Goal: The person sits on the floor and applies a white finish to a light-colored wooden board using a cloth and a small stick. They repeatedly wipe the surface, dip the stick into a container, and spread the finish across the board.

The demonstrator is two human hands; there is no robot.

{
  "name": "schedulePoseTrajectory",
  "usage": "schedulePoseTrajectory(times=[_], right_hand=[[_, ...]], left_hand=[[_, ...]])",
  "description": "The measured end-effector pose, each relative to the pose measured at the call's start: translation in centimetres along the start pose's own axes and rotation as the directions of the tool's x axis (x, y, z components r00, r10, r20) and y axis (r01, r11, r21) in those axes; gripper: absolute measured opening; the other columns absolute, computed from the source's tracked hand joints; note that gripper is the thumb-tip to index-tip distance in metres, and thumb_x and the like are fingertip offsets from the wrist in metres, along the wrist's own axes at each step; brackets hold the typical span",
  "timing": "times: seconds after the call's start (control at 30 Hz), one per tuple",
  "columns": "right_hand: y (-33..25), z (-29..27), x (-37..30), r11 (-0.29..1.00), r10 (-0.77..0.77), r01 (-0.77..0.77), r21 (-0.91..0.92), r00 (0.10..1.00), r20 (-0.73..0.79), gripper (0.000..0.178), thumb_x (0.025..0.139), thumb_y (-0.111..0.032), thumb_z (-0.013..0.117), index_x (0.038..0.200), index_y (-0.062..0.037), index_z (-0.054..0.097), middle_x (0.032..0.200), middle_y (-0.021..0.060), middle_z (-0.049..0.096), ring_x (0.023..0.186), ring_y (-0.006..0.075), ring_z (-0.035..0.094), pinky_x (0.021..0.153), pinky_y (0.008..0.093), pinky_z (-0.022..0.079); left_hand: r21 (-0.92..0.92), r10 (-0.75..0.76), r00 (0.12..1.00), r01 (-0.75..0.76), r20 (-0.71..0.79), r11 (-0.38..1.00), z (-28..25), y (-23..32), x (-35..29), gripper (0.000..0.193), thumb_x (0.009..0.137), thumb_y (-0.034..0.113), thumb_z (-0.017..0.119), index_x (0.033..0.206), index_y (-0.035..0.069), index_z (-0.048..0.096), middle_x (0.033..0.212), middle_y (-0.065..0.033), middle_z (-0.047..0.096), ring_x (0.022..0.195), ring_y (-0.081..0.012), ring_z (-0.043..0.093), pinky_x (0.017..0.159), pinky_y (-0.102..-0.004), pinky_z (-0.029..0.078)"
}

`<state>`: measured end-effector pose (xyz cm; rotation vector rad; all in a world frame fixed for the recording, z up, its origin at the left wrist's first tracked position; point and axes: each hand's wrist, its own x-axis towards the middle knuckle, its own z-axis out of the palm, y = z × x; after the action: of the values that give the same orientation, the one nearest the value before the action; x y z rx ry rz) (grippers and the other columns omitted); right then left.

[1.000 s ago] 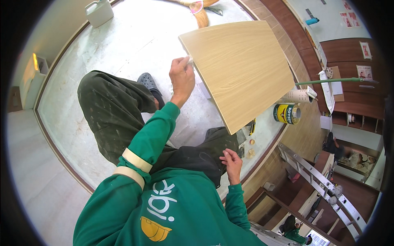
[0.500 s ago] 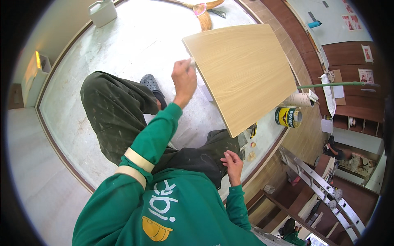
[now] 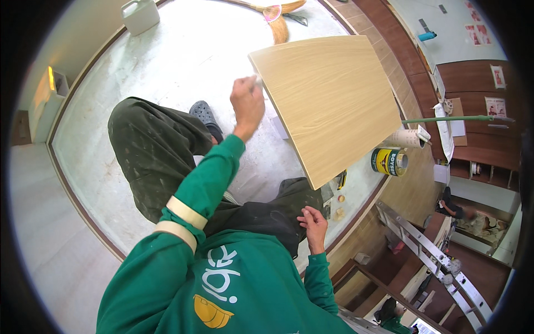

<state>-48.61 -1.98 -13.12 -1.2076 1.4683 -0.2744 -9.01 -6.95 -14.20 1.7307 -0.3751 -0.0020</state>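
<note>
A pale wood-grain board [image 3: 328,106] is tilted above the floor in front of me. My left hand [image 3: 247,106] is closed at the board's long left edge, near its far corner. A small whitish bit shows at its fingertips, too blurred to name. Two rolls of cream tape [image 3: 186,213] ring my left sleeve. Low beside my right leg, my right hand [image 3: 314,228] hangs with loosely bent fingers, slightly apart, and nothing visible in it. It touches no part of the board.
Right of the board stand an open paint can [image 3: 387,161] and a paper roll [image 3: 406,138]. A broom [image 3: 278,28] and a white jug [image 3: 140,16] lie farther off. An aluminium ladder [image 3: 428,247] leans at right, with other people [image 3: 453,207] beyond.
My left hand has shifted very slightly up and left along the board's edge. The view has drifted a little; my right hand stays much the same.
</note>
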Motion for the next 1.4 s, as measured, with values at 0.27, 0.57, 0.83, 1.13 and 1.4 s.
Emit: schedulePoseTrajectory(times=[0.27, 0.57, 0.83, 1.13, 1.4], right_hand=[[0.4, -0.5, -0.2, 1.0, -0.002, 0.002, 0.0, 1.0, -0.029, 0.033, 0.097, -0.021, 0.068, 0.122, 0.0003, 0.065, 0.106, 0.0096, 0.071, 0.082, 0.0173, 0.072, 0.068, 0.0265, 0.054], [-0.2, 0.2, 0.1, 0.998, -0.038, 0.039, -0.042, 0.999, 0.011, 0.034, 0.097, -0.021, 0.068, 0.122, 0.0011, 0.065, 0.105, 0.0096, 0.071, 0.082, 0.0171, 0.072, 0.068, 0.0264, 0.054], [-0.1, -1.1, -0.7, 0.998, -0.006, 0.006, -0.063, 1.0, -0.01, 0.034, 0.097, -0.022, 0.068, 0.122, 0.0013, 0.065, 0.102, 0.0074, 0.071, 0.082, 0.0157, 0.071, 0.068, 0.0251, 0.053], [0.0, -0.7, -1.4, 0.995, -0.006, 0.007, -0.101, 1.0, 0.003, 0.033, 0.097, -0.019, 0.067, 0.124, 0.0004, 0.064, 0.111, 0.0104, 0.071, 0.083, 0.0164, 0.072, 0.068, 0.0241, 0.055], [-0.2, -0.7, -1.6, 0.995, -0.008, 0.008, -0.096, 1.0, -0.003, 0.034, 0.097, -0.022, 0.067, 0.123, 0.0007, 0.065, 0.104, 0.0076, 0.071, 0.083, 0.0151, 0.07, 0.069, 0.0262, 0.053]], left_hand=[[0.06, -0.016, 1.0, 0.016, 0.011, 0.998, -0.1, -1.2, 5.0, 0.026, 0.088, 0.009, 0.059, 0.107, 0.001, 0.074, 0.1, -0.0227, 0.067, 0.093, -0.0361, 0.066, 0.087, -0.0412, 0.052], [-0.129, 0.011, 0.978, 0.016, 0.209, 0.992, -2.1, 2.5, -10.6, 0.025, 0.085, -0.001, 0.063, 0.109, 0.0, 0.071, 0.101, -0.0199, 0.065, 0.09, -0.0353, 0.066, 0.079, -0.0407, 0.053], [-0.092, -0.121, 0.964, 0.146, 0.237, 0.985, -6.8, 2.9, -14.5, 0.022, 0.089, 0.0, 0.064, 0.111, -0.001, 0.069, 0.104, -0.0177, 0.064, 0.088, -0.0324, 0.066, 0.078, -0.0375, 0.053], [-0.199, -0.112, 0.923, 0.196, 0.367, 0.96, -4.0, 5.1, -17.8, 0.029, 0.091, -0.002, 0.059, 0.12, -0.005, 0.063, 0.109, -0.0194, 0.059, 0.094, -0.0347, 0.063, 0.079, -0.0396, 0.051], [-0.22, -0.023, 0.931, 0.11, 0.364, 0.969, -3.0, 4.5, -18.3, 0.036, 0.087, -0.005, 0.059, 0.122, -0.005, 0.061, 0.112, -0.0206, 0.057, 0.1, -0.0382, 0.059, 0.084, -0.0423, 0.05]])
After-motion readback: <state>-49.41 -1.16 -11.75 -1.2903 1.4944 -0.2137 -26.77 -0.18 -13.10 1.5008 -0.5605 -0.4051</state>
